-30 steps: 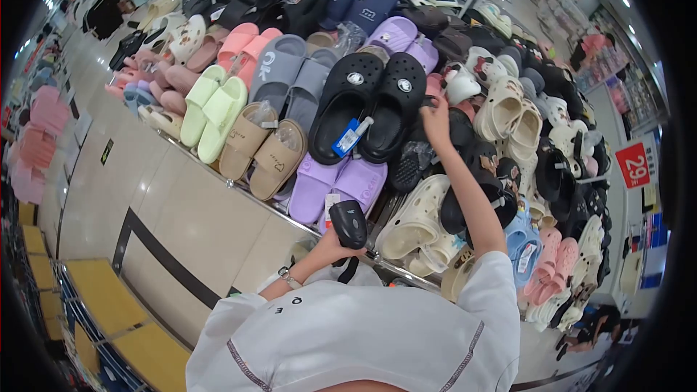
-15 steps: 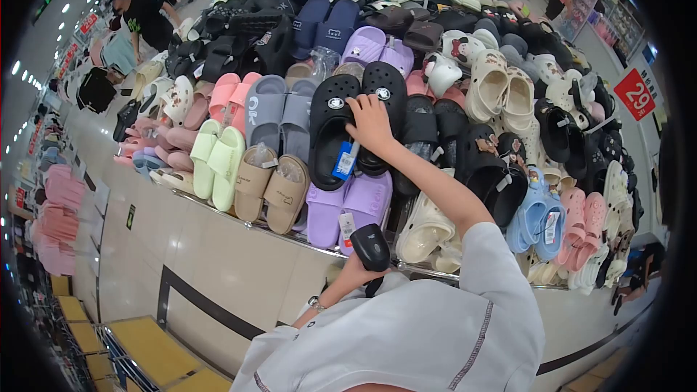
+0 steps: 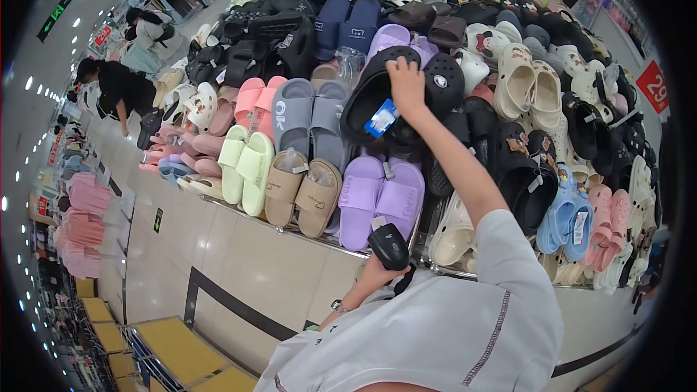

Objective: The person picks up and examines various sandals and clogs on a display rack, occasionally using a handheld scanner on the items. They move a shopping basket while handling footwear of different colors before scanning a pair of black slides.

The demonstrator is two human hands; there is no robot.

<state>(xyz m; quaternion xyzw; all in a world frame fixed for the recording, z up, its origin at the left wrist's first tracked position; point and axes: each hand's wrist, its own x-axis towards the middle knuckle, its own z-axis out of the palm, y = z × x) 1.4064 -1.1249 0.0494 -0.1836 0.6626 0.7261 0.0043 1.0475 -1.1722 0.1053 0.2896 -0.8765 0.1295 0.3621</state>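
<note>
My right hand (image 3: 408,88) grips a black clog (image 3: 368,98) by its upper, with the thumb side toward the opening. The clog is tilted up off the pile, and a blue and white tag (image 3: 381,118) hangs from it. Its matching black clog (image 3: 444,81) with a round white badge lies just to the right, partly behind my wrist. Low in front of me, my left hand (image 3: 377,274) is wrapped round a black rounded handheld device (image 3: 390,247). Lilac slides (image 3: 361,203) lie on the rack edge right above that device.
Slides and clogs cover the display, with grey slides (image 3: 292,122), beige slides (image 3: 318,199) and green slides (image 3: 254,174) to the left. Cream clogs (image 3: 517,81) and a red price sign (image 3: 653,87) stand right. Two people, one in black (image 3: 123,87), are at the far left.
My right hand has raised the black clog and tilted it, uncovering more of the lilac slides below. The view has shifted left, and a second person shows there. My left hand keeps its hold.
</note>
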